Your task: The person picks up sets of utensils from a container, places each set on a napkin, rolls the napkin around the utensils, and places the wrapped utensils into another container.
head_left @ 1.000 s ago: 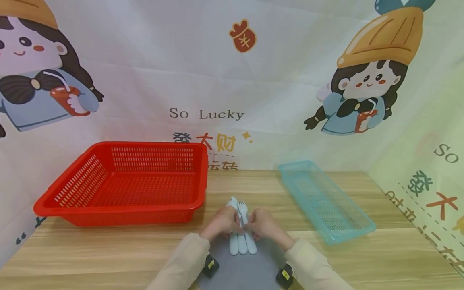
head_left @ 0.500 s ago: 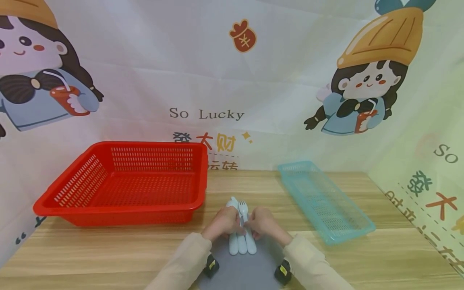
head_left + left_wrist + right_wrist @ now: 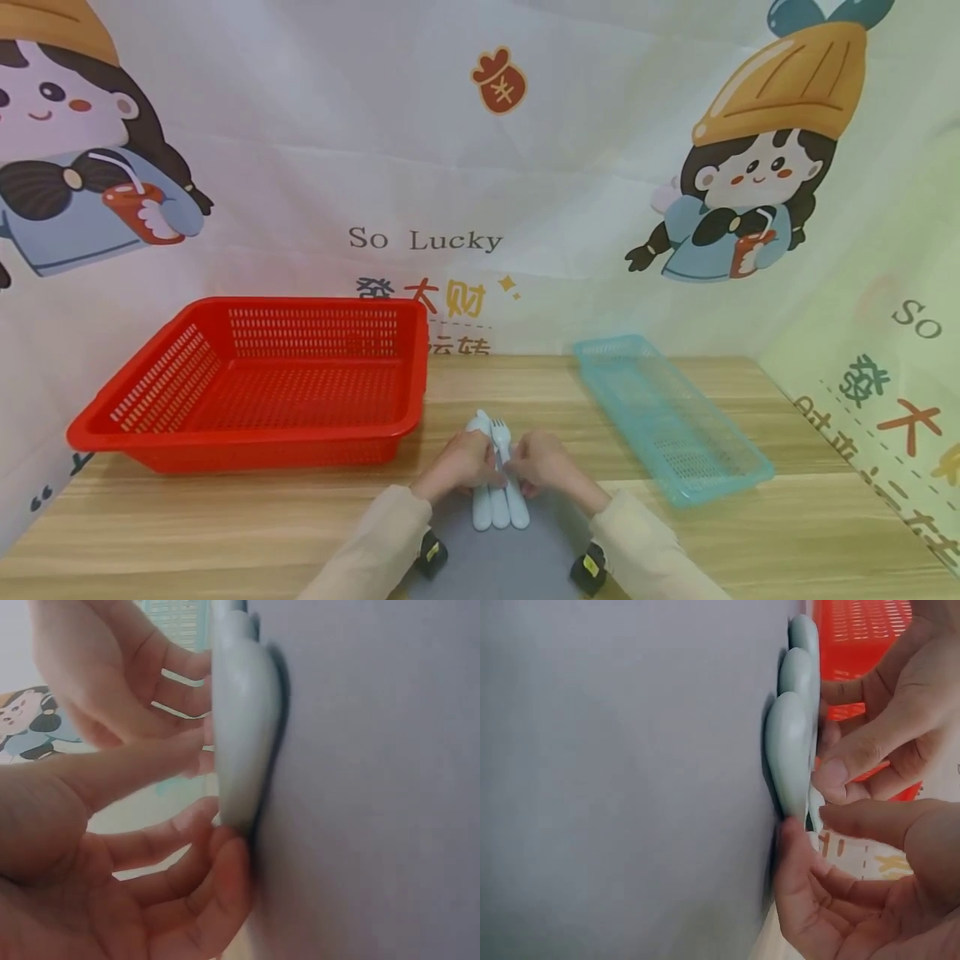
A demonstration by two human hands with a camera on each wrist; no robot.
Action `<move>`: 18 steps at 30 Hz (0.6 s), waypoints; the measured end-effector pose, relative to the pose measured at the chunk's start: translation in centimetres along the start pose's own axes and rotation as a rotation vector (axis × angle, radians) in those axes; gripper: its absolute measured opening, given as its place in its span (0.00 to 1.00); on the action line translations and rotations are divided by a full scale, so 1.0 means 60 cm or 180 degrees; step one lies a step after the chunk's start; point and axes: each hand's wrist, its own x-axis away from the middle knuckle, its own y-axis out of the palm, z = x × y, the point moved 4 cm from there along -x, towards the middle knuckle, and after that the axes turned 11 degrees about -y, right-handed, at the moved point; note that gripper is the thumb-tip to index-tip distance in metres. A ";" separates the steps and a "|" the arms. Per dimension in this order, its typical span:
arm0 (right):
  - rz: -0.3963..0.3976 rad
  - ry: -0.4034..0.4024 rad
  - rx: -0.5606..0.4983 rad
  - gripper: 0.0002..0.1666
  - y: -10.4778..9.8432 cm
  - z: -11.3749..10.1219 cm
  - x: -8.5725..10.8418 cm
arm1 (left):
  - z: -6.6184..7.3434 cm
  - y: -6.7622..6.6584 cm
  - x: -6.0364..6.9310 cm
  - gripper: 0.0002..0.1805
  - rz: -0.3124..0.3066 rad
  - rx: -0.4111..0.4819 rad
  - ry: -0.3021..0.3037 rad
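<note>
Pale blue cutlery [image 3: 499, 510] is lying right between the left hand [image 3: 462, 461] and the right hand [image 3: 546, 462], with its three smooth handles sitting side by side. The handles are pointing back toward the person, on the near side of the hands, and are resting on a flat grey mat [image 3: 502, 568]. One fork [image 3: 501, 432] is poking its prongs out past the hands on the far side. Just left of the prongs, other tips are showing too, but they are overlapping, so their shapes are hard to tell. The left hand is curling its fingers round the left edge of the cutlery, and the right hand is pinching the right edge with bent fingers. Both hands are sitting very near each other. A big red basket [image 3: 262, 434] is standing to the left of the left hand and farther away. A long, see-through blue basket [image 3: 626, 392] is lying to the right of the right hand, also farther off. Both baskets are resting on the wooden bench [image 3: 187, 533].
</note>
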 end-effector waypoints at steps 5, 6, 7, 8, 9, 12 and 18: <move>-0.0197 -0.0562 -0.0143 0.06 -0.008 -0.001 0.016 | -0.005 -0.011 0.014 0.09 -0.0149 -0.0147 0.0427; -0.0238 -0.0674 -0.0154 0.07 -0.010 0.000 0.021 | -0.007 -0.013 0.017 0.09 -0.0190 -0.0184 0.0507; -0.0270 -0.0791 -0.0136 0.09 -0.013 0.000 0.026 | -0.008 -0.015 0.021 0.09 -0.0224 -0.0212 0.0596; -0.0305 -0.0894 -0.0150 0.10 -0.015 0.000 0.032 | -0.010 -0.017 0.024 0.10 -0.0272 -0.0225 0.0680; -0.0326 -0.0982 -0.0148 0.11 -0.018 0.000 0.038 | -0.011 -0.020 0.029 0.12 -0.0301 -0.0283 0.0758; -0.0355 -0.1175 0.0039 0.12 -0.027 -0.002 0.059 | -0.012 -0.024 0.044 0.17 -0.0423 -0.0499 0.0969; -0.0406 -0.1586 0.0940 0.11 -0.028 -0.013 0.112 | -0.017 -0.024 0.091 0.24 -0.0556 -0.1136 0.1382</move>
